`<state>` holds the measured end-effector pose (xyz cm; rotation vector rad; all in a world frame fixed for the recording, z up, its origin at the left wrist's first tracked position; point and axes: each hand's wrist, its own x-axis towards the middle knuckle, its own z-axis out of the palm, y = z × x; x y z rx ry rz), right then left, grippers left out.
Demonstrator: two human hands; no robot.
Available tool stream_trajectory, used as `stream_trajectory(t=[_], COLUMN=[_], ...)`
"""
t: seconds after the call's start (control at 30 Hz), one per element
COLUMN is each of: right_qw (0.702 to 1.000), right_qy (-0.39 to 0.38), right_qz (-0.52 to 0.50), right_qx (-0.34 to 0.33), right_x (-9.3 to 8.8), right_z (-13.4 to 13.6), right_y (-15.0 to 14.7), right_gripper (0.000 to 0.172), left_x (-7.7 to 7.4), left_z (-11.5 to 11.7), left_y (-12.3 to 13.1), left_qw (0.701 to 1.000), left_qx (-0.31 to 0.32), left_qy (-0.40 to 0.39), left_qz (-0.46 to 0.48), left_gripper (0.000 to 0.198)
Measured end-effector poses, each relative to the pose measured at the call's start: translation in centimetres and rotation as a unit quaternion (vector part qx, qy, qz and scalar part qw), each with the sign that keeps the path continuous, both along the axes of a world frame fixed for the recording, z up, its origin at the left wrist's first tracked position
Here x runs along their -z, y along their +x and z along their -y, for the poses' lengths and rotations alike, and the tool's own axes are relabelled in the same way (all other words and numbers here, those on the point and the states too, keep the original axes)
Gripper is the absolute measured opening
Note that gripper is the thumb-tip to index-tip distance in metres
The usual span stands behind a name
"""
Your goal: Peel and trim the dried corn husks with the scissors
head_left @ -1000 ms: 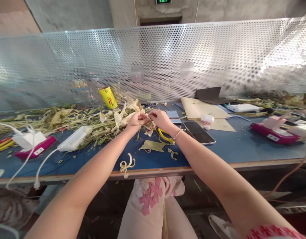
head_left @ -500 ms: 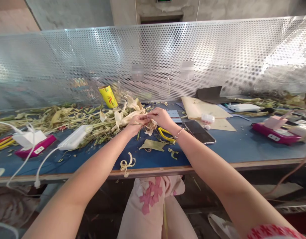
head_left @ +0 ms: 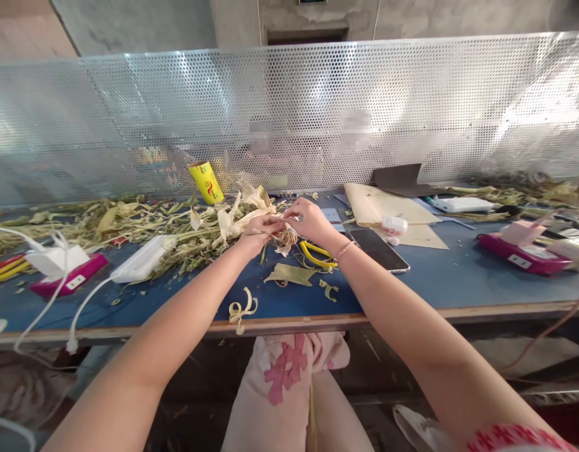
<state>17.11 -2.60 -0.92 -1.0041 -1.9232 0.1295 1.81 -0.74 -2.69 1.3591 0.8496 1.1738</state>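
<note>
Where hands [head_left: 308,220] nearly meet, dried plant wad [head_left: 286,238] looks tan, crinkled.

The tabletop [head_left: 411,285] was blue, the far cylinder [head_left: 206,182] yellow with red print, the left power strip [head_left: 92,266] magenta, the dry leaves [head_left: 226,222] cream.

A bare left hand [head_left: 265,226] and braceleted right hand [head_left: 308,220] come close, pale papery husks [head_left: 228,223] left of their grip, flat black phone [head_left: 378,250] right.
</note>
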Motion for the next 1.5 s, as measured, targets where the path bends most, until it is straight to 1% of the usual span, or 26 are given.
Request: stream_trajectory(t=[0.1, 0.23, 0.53, 0.67, 0.77, 0.9, 1.07, 1.13, 1.3, 1.5], right_qw=[1.0, 0.998, 0.986, 0.977, 0.976, 0.978, 0.986, 0.988, 0.989, 0.986], right_qy=[-0.005, 0.009, 0.03, 0.03, 0.027, 0.015, -0.015, -0.015, -0.019, -0.019], right_qz=[0.023, 0.059, 0.161, 0.2, 0.203, 0.193, 0.152, 0.143, 0.143, 0.159], right_qx=[-0.011, -0.012, 0.036, 0.066, 0.08, 0.081, 0.061, 0.05, 0.045, 0.041], right_x=[0.2, 0.2, 0.1, 0.1, 0.0, 0.0, 0.1, 0.2, 0.1, 0.2], right_z=[-0.2, -0.3, 0.1, 0.1, 0.2, 0.3, 0.5, 0.5, 0.8, 0.7], right_y=[0.0, 0.1, 0.1, -0.1, -0.1, -0.1, -0.4, -0.5, -0.6, -0.7], right_gripper=[0.014, 0.016, 0.02, 0.021, 0.021, 0.018, 0.016, 0.017, 0.019, 0.017], left_x=[0.3, 0.6, 0.6, 0.7, 0.5, 0.3, 0.5, 0.5, 0.5, 0.7], left_z=[-0.4, -0.7, -0.6, -0.5, -0.2, 0.1, -0.3, -0.4, -0.3, -0.5], left_y=[0.0, -0.1, -0.1, -0.1, 0.0, 0.2, 0.3, 0.2, 0.2, 0.3], left_qw=[1.0, 1.0, 1.0, 1.0, 1.0, 1.0, 0.999, 0.999, 0.998, 0.997], left_qx=[-0.004, -0.005, -0.005, 0.008, 0.005, -0.01, 0.001, 0.007, -0.003, -0.007], left_qy=[0.004, -0.002, -0.001, 0.0, -0.002, 0.004, 0.042, 0.042, 0.051, 0.074], left_qz=[-0.008, -0.004, 0.012, 0.009, 0.012, 0.02, 0.028, 0.026, 0.029, -0.002], left_gripper=[0.025, 0.025, 0.024, 0.025, 0.025, 0.022, 0.022, 0.025, 0.028, 0.029])
